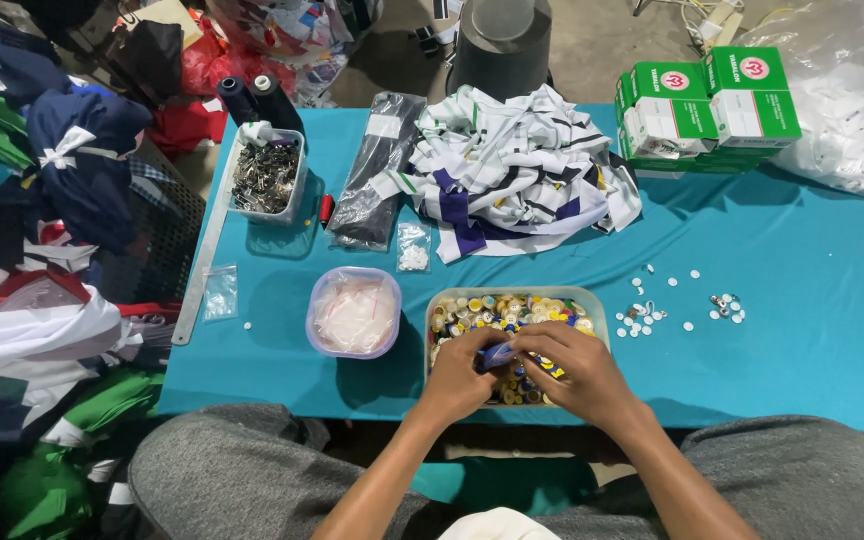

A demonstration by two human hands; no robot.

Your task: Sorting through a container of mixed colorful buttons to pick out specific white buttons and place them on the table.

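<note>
A clear rectangular tray (592, 300) full of coloured buttons sits at the near edge of the teal table (772, 260). Both hands are over it, fingertips meeting. My left hand (455, 375) and my right hand (567, 372) together pinch a small blue piece (497, 353) above the buttons. Whether it is a button or a scrap of cloth I cannot tell. To the tray's right, small white buttons (642, 318) lie scattered on the cloth.
A round tub (354, 312) of white bits stands left of the tray. Behind lie striped fabric (512, 170), a dark plastic bag (377, 165), a box of metal clips (265, 172), green-and-white boxes (707, 105), thread spools (252, 98). Clothes pile up at left (42, 250).
</note>
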